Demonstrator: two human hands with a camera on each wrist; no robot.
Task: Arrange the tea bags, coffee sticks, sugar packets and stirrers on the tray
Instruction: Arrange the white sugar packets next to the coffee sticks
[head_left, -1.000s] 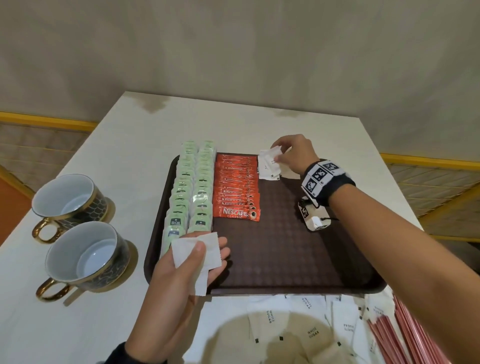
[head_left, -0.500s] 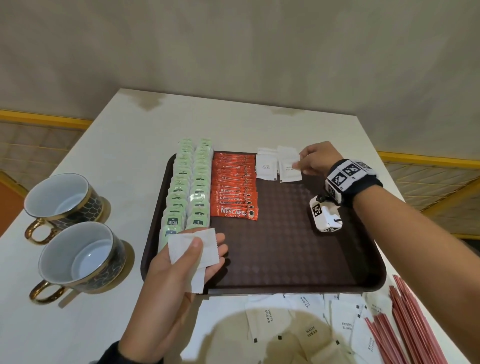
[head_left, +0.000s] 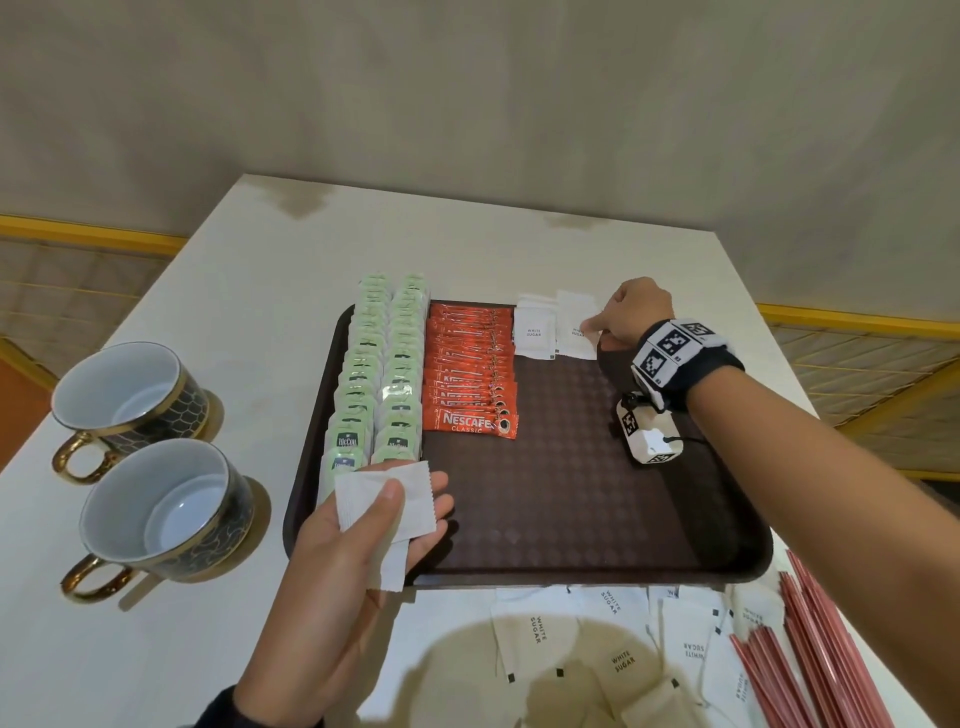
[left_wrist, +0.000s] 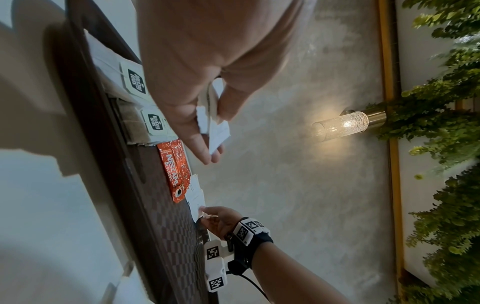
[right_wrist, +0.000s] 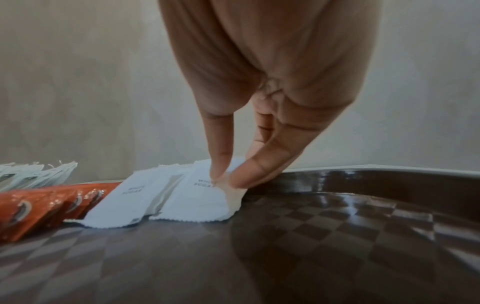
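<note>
The right hand (head_left: 631, 317), further right than a second ago, pinches a white sugar packet (head_left: 575, 327) beside the tray's (head_left: 571, 566) first; the left hand (head_left: 358, 540) still grips spare packets (head_left: 387, 504).

One tray (head_left: 737, 561), two cups (head_left: 156, 519), two rows of tea bags (head_left: 374, 384), one row of coffee sticks (head_left: 470, 374), two hands (head_left: 358, 525).

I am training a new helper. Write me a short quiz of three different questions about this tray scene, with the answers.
1. True or false: the red stirrers lie on the dark brown plastic tray.
2. What does the left hand hold?
3. The right hand pinches a packet: A at the tray's far edge, B near the two gold-handled cups.

Key: 1 false, on the table. 2 white sugar packets. 3 A, a white sugar packet.
</note>
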